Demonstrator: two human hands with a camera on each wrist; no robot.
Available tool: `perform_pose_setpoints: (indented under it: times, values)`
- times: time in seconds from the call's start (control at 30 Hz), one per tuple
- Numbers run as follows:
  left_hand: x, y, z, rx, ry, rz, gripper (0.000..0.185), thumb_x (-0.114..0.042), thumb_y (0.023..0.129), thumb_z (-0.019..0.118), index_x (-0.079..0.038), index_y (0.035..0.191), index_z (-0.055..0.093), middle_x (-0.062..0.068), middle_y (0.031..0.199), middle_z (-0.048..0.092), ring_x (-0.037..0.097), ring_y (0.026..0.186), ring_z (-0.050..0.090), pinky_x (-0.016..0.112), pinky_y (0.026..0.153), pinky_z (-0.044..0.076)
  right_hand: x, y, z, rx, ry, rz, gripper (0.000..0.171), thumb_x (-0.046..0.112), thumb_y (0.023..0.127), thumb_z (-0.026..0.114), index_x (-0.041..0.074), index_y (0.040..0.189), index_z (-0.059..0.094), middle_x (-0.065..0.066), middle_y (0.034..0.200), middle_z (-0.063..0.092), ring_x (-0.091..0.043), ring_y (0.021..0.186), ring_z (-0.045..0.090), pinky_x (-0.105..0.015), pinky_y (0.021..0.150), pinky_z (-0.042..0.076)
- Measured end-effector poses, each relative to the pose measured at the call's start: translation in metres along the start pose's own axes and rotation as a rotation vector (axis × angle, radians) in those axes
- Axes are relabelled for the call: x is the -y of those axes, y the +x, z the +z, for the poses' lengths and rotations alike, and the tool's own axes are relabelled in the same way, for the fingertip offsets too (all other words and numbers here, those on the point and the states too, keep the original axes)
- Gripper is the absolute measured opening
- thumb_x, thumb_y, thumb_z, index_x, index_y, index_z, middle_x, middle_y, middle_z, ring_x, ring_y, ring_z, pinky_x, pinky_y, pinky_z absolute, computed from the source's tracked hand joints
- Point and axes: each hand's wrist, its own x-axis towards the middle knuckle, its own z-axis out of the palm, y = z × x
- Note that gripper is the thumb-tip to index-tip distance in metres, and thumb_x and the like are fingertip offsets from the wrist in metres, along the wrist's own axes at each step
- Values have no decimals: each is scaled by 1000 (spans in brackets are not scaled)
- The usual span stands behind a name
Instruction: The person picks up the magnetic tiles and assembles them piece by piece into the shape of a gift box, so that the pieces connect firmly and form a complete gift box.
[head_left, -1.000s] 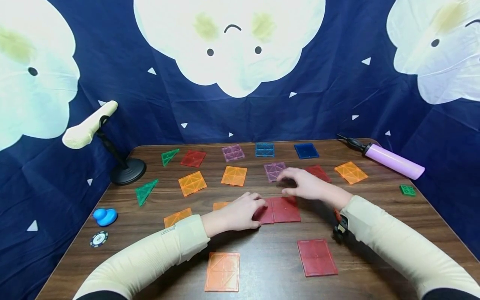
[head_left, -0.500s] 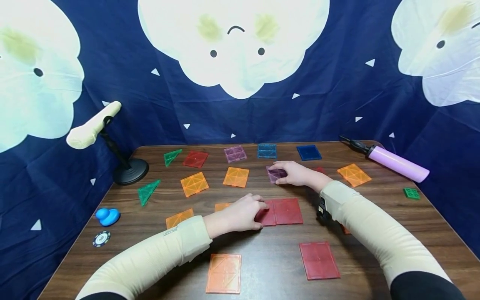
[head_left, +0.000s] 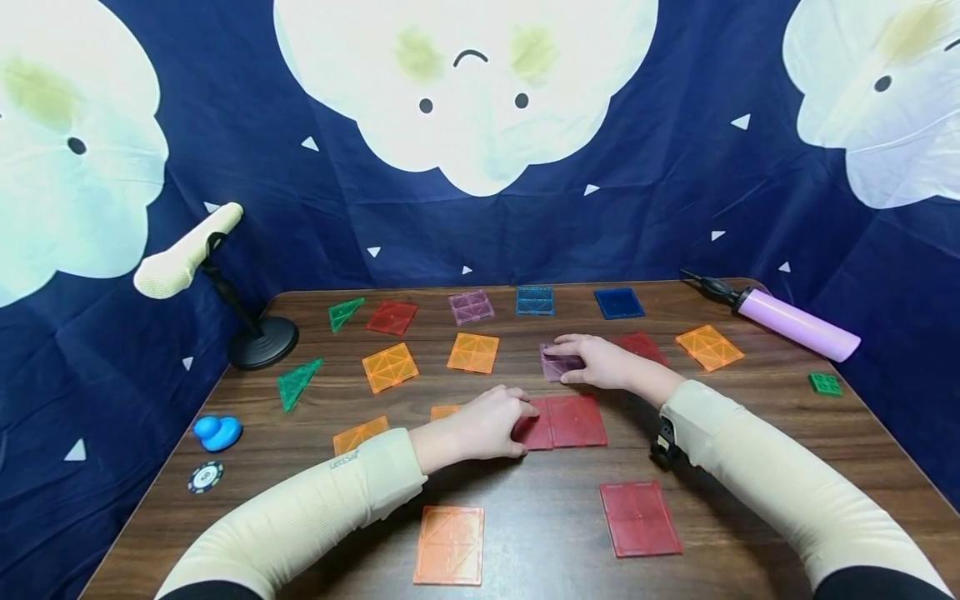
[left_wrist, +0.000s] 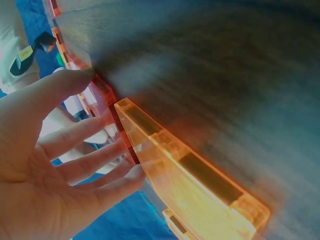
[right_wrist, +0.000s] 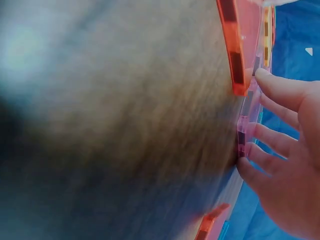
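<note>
we see the dark wood-grain worktop [head_left: 750, 433] strewn with flat translucent plastic tiles, most lying loose and apart. what looks done: two red translucent square tiles [head_left: 573, 421] lie edge to edge at the middle, joined flat as a pair. what looks left, in our judgement: nearly everything else, since the orange translucent square tiles [head_left: 472, 352], the red rectangular tile [head_left: 640, 517] near us, the orange rectangular tile [head_left: 448, 544] beside it, the green triangles and the blue squares at the back sit unattached.

left hand [head_left: 480, 429] rests on the left edge of the red pair, fingers curled over that edge and gripping it. right hand [head_left: 603, 362] pinches a purple translucent square tile [head_left: 558, 362] just behind the red pair; thumb and fingers close on its edges, the tile low at the worktop, apart from the pair.

head view alone gives the whole layout, plus the lilac pump [head_left: 795, 323] and the black stand [head_left: 258, 342] at the sides. left wrist view shows what head view hides: fingers [left_wrist: 85, 135] wrapped on the red tile's rim, and an orange tile [left_wrist: 195, 185] right by it. right wrist view shows fingertips [right_wrist: 272, 82] on the thin purple tile edge [right_wrist: 245, 122], blurred; we cannot tell if it is lifted.
</note>
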Motion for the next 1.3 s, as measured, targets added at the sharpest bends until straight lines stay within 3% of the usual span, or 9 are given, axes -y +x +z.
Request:
perform_pose_setpoints:
  times: [0.17,0.4,0.67,0.8,0.9,0.97,1.03,1.17,1.3]
  values:
    - [-1,0,-2,7,-3,-2,48,-26,85,84,-5,126,72,16,132,65,29,123,59,40,108,44,5,-10,3,18,-8,-41,53,13,97,70,5,147,54,-28,151,44,-47,137,43,-60,108,38]
    - [-2,-1,-2,1,7,0,49,-28,84,84,-6,125,73,15,132,64,32,113,62,39,101,49,7,-21,8,26,-19,-73,53,13,98,69,6,148,54,-27,152,44,-46,139,40,-62,109,36]
    - [-1,1,0,2,-21,-8,49,-27,83,85,-5,124,73,15,131,65,29,120,60,38,105,46,7,-25,12,19,-11,-88,52,12,98,68,5,148,54,-26,154,41,-44,142,38,-60,111,35]
    - [5,2,-6,58,-63,9,51,-29,85,84,-8,129,71,13,134,63,27,124,58,39,108,43,9,-31,13,12,9,-84,51,14,97,70,4,145,56,-26,156,39,-44,145,33,-60,113,32]
    - [18,1,-18,135,-157,44,54,-29,90,79,-6,138,64,14,142,56,28,132,52,40,113,38,12,-40,14,12,37,-101,51,14,95,71,4,143,57,-26,156,38,-45,146,31,-61,113,30]
    - [33,1,-29,147,-230,42,55,-28,94,74,-4,142,60,15,146,54,30,135,49,42,113,37,13,-46,15,19,56,-113,52,14,95,73,4,143,57,-25,157,37,-45,146,30,-62,113,30]
    - [51,0,-38,103,-276,8,53,-25,97,72,-2,142,58,17,148,52,32,138,46,46,114,36,14,-53,16,22,71,-129,53,15,93,74,3,142,58,-26,157,38,-47,145,30,-63,112,31]
    - [90,0,-44,-20,-250,-64,47,-20,95,73,0,136,62,19,142,55,35,133,50,48,111,39,17,-64,17,38,100,-125,59,24,90,79,5,142,59,-25,158,36,-48,146,27,-65,111,31]
    - [117,-3,-39,-7,-200,-66,47,-16,93,73,0,136,62,22,147,51,39,138,45,50,114,35,21,-69,16,52,102,-121,69,31,85,84,7,144,58,-24,160,33,-48,147,25,-66,110,32]
